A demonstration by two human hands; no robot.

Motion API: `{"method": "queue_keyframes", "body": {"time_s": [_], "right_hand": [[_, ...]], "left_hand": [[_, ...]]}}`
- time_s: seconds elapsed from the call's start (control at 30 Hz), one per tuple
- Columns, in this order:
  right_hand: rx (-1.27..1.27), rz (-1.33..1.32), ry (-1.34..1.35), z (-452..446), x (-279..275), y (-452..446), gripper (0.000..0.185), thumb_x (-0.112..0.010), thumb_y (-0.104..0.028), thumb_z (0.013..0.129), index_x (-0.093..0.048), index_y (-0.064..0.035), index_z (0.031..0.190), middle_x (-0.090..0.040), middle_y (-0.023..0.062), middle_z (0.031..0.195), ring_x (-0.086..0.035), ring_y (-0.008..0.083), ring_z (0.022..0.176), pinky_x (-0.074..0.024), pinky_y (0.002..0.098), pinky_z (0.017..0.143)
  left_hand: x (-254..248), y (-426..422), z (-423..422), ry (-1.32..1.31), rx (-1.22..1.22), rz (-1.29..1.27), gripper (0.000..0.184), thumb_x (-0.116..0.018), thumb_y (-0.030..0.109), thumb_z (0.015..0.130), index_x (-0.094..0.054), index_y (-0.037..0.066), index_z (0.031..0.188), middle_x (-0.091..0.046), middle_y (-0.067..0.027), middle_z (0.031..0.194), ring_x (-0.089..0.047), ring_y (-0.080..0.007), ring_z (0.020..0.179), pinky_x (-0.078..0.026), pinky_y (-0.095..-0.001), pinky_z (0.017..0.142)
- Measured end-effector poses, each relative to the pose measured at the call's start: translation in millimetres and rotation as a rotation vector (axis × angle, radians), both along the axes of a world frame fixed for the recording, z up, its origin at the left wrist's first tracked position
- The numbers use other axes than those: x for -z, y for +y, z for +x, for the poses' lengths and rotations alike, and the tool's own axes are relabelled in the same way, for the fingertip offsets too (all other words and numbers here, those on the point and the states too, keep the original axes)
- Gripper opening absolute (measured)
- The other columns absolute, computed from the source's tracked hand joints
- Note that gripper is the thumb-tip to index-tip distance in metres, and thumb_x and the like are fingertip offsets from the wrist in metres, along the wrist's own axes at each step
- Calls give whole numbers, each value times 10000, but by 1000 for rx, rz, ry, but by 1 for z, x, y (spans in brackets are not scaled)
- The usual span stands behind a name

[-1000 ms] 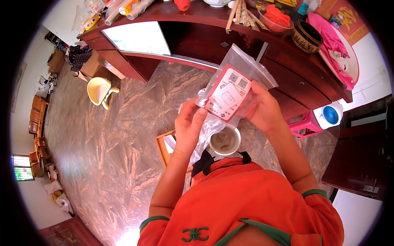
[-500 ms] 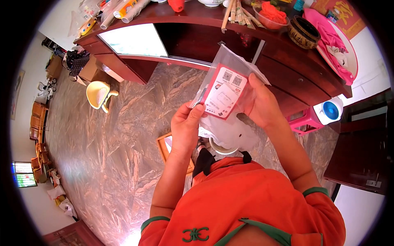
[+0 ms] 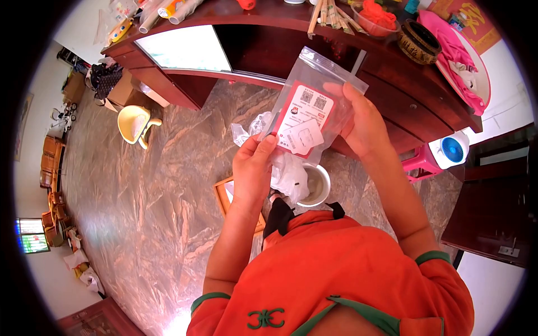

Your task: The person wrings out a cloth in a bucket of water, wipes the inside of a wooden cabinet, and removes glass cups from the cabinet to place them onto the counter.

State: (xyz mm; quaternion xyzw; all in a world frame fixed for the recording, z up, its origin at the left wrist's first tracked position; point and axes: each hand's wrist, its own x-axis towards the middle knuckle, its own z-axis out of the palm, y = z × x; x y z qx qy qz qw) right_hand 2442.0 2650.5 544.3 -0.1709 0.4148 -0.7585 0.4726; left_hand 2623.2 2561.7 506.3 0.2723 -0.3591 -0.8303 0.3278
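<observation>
A clear zip-lock bag (image 3: 322, 70) is held up in front of me, its zip edge at the top. Inside lies a red-bordered card (image 3: 310, 102) with two QR codes, and a small white slip (image 3: 304, 136) overlaps its lower part. My left hand (image 3: 255, 168) pinches the bag's lower left side between thumb and fingers. On the right side, my right hand (image 3: 363, 120) grips the bag, some fingers showing through the clear plastic. Below the hands, a crumpled white plastic bag (image 3: 290, 179) hangs or lies beside a white basin (image 3: 320, 187) on the floor.
A dark red cabinet (image 3: 252, 39) curves across ahead, bearing chopsticks (image 3: 332, 17), a plastic tub (image 3: 374, 19) and a dark gold-patterned bowl (image 3: 419, 43). A pink stool (image 3: 421, 162) with a fan (image 3: 451, 150) stands right. A yellow child's chair (image 3: 134, 124) and a wooden frame (image 3: 224, 196) are on the left.
The zip-lock bag has turned and flattened toward me, and the white slip has slid lower against the card. The white plastic bag below has shifted left, uncovering more of the basin.
</observation>
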Motion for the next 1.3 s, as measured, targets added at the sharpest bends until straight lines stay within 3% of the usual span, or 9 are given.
{"method": "queue_keyframes", "body": {"time_s": [0.5,0.6,0.7,0.9,1.2,1.3], "right_hand": [[2,27,-5,-2,-8,-4,456,-387,-344,908,-506,41,1121,-575,150,1053,-567,234,964,-456,414,842],[13,41,-29,-4,-7,-3,475,-373,-358,911,-496,45,1131,-568,157,1067,-557,237,982,-451,413,846],[11,33,-56,-5,-8,-2,483,-358,-379,916,-514,32,1115,-590,119,1016,-584,193,906,-477,341,791],[9,-6,-47,-4,-10,2,483,-359,-381,920,-508,33,1118,-585,117,1021,-583,196,909,-478,346,800],[-117,84,113,-4,10,14,277,-518,-161,860,-540,0,1084,-605,80,975,-603,156,849,-514,303,726],[-117,115,115,-3,16,18,260,-547,-117,834,-561,-2,1067,-617,86,956,-612,158,822,-526,297,680]], "left_hand": [[0,0,-2,22,9,29,138,-595,109,824,-565,9,914,-609,-52,853,-559,-103,738,-440,-222,685],[-1,1,-4,29,23,27,138,-579,100,831,-560,-1,923,-606,-58,867,-565,-114,756,-446,-235,706],[0,2,-7,27,12,29,144,-577,99,832,-558,-9,925,-606,-60,868,-570,-122,771,-452,-244,714],[1,1,-12,14,26,10,153,-567,90,837,-559,-15,948,-608,-66,881,-575,-127,784,-458,-254,716],[4,2,-25,22,38,-22,178,-537,103,850,-540,-24,975,-595,-97,932,-568,-169,858,-445,-293,791],[7,4,-28,-84,0,-53,187,-577,89,818,-568,-13,974,-602,-52,867,-563,-107,765,-444,-229,686]]}}
